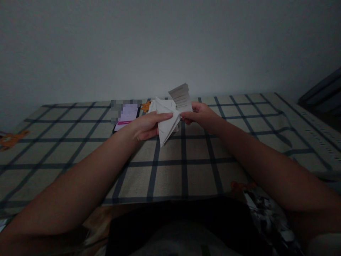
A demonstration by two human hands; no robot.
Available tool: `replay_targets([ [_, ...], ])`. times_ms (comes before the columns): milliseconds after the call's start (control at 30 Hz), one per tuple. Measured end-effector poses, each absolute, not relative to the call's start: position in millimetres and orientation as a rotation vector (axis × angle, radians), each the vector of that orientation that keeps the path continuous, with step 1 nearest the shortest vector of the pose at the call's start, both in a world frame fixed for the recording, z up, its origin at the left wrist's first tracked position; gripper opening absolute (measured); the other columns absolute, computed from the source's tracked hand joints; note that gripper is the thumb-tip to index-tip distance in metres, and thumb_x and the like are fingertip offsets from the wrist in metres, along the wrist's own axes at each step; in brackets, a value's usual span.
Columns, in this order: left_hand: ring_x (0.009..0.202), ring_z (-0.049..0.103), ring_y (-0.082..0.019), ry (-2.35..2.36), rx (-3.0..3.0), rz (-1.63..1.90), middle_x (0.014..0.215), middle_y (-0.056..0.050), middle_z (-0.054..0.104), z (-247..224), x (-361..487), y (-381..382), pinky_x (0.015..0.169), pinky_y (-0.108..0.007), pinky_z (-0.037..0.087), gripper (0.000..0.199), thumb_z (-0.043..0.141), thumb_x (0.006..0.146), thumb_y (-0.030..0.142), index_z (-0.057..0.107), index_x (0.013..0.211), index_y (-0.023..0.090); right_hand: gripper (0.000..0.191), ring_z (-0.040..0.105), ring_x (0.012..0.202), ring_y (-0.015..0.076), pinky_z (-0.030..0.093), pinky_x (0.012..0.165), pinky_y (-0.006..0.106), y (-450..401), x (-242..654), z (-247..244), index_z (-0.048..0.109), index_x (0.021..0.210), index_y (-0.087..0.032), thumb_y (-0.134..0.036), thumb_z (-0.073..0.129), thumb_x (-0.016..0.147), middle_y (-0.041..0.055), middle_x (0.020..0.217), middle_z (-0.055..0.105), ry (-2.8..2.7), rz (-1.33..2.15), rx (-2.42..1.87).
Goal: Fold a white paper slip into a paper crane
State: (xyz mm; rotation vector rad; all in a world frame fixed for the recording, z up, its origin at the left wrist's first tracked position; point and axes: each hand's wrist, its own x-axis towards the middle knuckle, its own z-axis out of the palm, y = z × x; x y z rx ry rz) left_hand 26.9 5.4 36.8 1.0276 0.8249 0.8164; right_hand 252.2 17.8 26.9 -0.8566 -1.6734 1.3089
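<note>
Apparently for steadiness, the left hand [146, 122] clasps the folded, pointed white paper [165, 122] while the right hand [201, 112] pinches its edge.

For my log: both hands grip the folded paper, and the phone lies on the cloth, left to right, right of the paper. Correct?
No: the head view shows the phone left of the paper, not right. It does lie on the cloth, and the left hand and right hand do grip the paper.

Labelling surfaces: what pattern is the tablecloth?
The tablecloth: mainly a dark blue grid on pale beige-grey, dimly lit; head view.
</note>
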Motion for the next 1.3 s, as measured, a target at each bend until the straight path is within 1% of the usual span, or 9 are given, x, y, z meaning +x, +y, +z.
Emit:
replay_targets([
  [100, 0.077, 0.076, -0.017, 0.921, 1.030, 0.827, 0.098, -0.011, 0.080, 40.7, 29.3, 3.7, 0.073, -0.022, 0.064, 0.026, 0.077, 0.080, 0.010, 0.075, 0.106, 0.012, 0.029, 0.058, 0.065, 0.0093, 0.049, 0.059, 0.022, 16.8, 251.3, 28.6, 0.067, 0.090, -0.014, -0.035, 0.081, 0.074, 0.0019, 0.083, 0.070, -1.667, 1.330, -0.849],
  [200, 0.078, 0.076, -0.018, 0.985, 1.045, 0.860, 0.102, -0.014, 0.080, 43.1, 31.8, 1.3, 0.073, -0.024, 0.063, 0.033, 0.076, 0.079, 0.008, 0.074, 0.112, 0.010, 0.028, 0.058, 0.064, 0.0094, 0.049, 0.059, 0.023, 14.4, 251.2, 30.4, 0.068, 0.089, -0.014, -0.037, 0.080, 0.076, 0.0015, 0.079, 0.069, -1.680, 1.346, -0.883],
  [333, 0.090, 0.078, -0.024, 1.053, 1.140, 0.899, 0.113, -0.014, 0.080, 40.4, 31.5, 2.1, 0.084, -0.033, 0.064, 0.046, 0.078, 0.072, 0.010, 0.073, 0.118, 0.013, 0.027, 0.059, 0.065, 0.0101, 0.049, 0.060, 0.024, 12.1, 252.0, 30.6, 0.070, 0.089, -0.014, -0.039, 0.076, 0.081, 0.0016, 0.077, 0.068, -1.712, 1.334, -0.929],
  [467, 0.105, 0.077, -0.029, 1.101, 1.258, 0.898, 0.121, -0.015, 0.078, 37.9, 31.1, 4.0, 0.095, -0.039, 0.062, 0.047, 0.081, 0.069, 0.009, 0.074, 0.115, 0.015, 0.022, 0.059, 0.065, 0.0108, 0.048, 0.059, 0.024, 12.2, 253.3, 29.4, 0.072, 0.091, -0.013, -0.034, 0.072, 0.085, 0.0017, 0.074, 0.067, -1.757, 1.285, -0.984],
  [567, 0.100, 0.077, -0.026, 1.067, 1.193, 0.886, 0.120, -0.014, 0.078, 39.1, 31.6, 3.5, 0.090, -0.035, 0.063, 0.045, 0.083, 0.071, 0.010, 0.074, 0.115, 0.015, 0.018, 0.058, 0.063, 0.0105, 0.047, 0.058, 0.024, 13.6, 254.1, 28.7, 0.071, 0.088, -0.014, -0.032, 0.070, 0.086, 0.0014, 0.072, 0.066, -1.765, 1.238, -1.007],
  [767, 0.080, 0.076, -0.020, 1.016, 1.109, 0.832, 0.110, -0.014, 0.080, 39.6, 29.5, 3.4, 0.070, -0.026, 0.063, 0.040, 0.086, 0.076, 0.018, 0.075, 0.114, 0.014, 0.019, 0.058, 0.063, 0.0100, 0.045, 0.057, 0.023, 13.8, 254.2, 29.8, 0.068, 0.084, -0.014, -0.032, 0.070, 0.087, 0.0009, 0.069, 0.065, -1.767, 1.189, -1.023],
  [967, 0.092, 0.077, -0.022, 1.039, 1.137, 0.799, 0.115, -0.015, 0.080, 39.8, 30.2, 2.4, 0.079, -0.026, 0.063, 0.040, 0.084, 0.073, 0.010, 0.076, 0.113, 0.014, 0.021, 0.057, 0.063, 0.0108, 0.042, 0.057, 0.024, 11.8, 254.9, 29.6, 0.068, 0.086, -0.013, -0.035, 0.069, 0.087, 0.0002, 0.068, 0.063, -1.833, 1.186, -1.022],
  [1167, 0.080, 0.077, -0.021, 1.020, 1.194, 0.814, 0.113, -0.015, 0.080, 38.7, 31.4, 1.5, 0.076, -0.031, 0.065, 0.044, 0.081, 0.070, 0.008, 0.075, 0.114, 0.013, 0.023, 0.054, 0.062, 0.0106, 0.039, 0.056, 0.024, 12.4, 254.7, 29.8, 0.069, 0.089, -0.014, -0.037, 0.068, 0.086, -0.0005, 0.069, 0.062, -1.879, 1.205, -1.005],
  [1300, 0.084, 0.078, -0.022, 1.019, 1.271, 0.813, 0.116, -0.014, 0.080, 34.6, 30.1, 4.3, 0.081, -0.034, 0.065, 0.045, 0.082, 0.070, 0.010, 0.075, 0.114, 0.014, 0.024, 0.054, 0.062, 0.0108, 0.039, 0.055, 0.024, 10.7, 254.1, 30.9, 0.070, 0.095, -0.014, -0.036, 0.067, 0.086, -0.0002, 0.070, 0.063, -1.904, 1.233, -1.045],
])
